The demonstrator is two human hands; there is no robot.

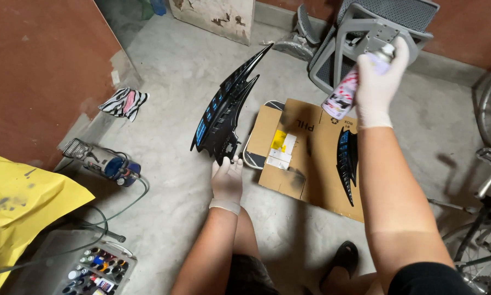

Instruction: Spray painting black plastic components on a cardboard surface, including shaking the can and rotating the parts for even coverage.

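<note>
Black fairing panel [226, 109] gripped by left hand [227, 183] | right hand [377, 82] grasps spray can [348, 90] | concrete floor [174, 164]

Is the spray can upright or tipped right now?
Tipped: the spray can slants, nozzle up-right under the right hand, base down-left.

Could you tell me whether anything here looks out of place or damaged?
Yes: a grey mesh chair lies tipped over by the far wall, and a striped rag lies crumpled on the floor. The cardboard shows dark smudges. The black panel in the left hand looks intact.
</note>
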